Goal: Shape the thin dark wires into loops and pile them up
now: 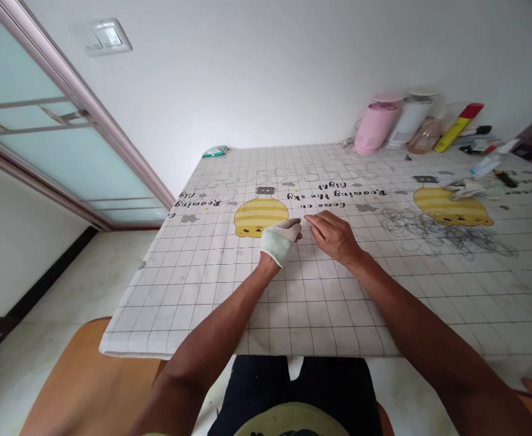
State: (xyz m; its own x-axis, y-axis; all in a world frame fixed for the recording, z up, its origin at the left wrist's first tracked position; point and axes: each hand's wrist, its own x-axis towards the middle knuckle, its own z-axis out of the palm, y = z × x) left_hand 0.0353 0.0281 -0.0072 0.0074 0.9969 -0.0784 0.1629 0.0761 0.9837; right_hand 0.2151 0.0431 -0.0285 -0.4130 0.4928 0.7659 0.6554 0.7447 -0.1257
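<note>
Over the middle of the table, my left hand (282, 237) wears a pale glove with grey fingertips. Its fingers are closed on something too small to make out. Just to its right, my right hand (333, 235) is bare, its thumb and forefinger pinched together; what they hold, if anything, is too small to tell. A narrow gap separates the fingertips of both hands. A loose tangle of thin dark strands (456, 235) lies on the cloth to the right of my hands.
A grid-patterned tablecloth (193, 303) covers the table. At the back right stand a pink cylinder (375, 127), a white cylinder (410, 121), bottles and a yellow box with a red end (459, 128). A crumpled glove (474, 186) lies right. An orange-brown chair (93, 375) is front left.
</note>
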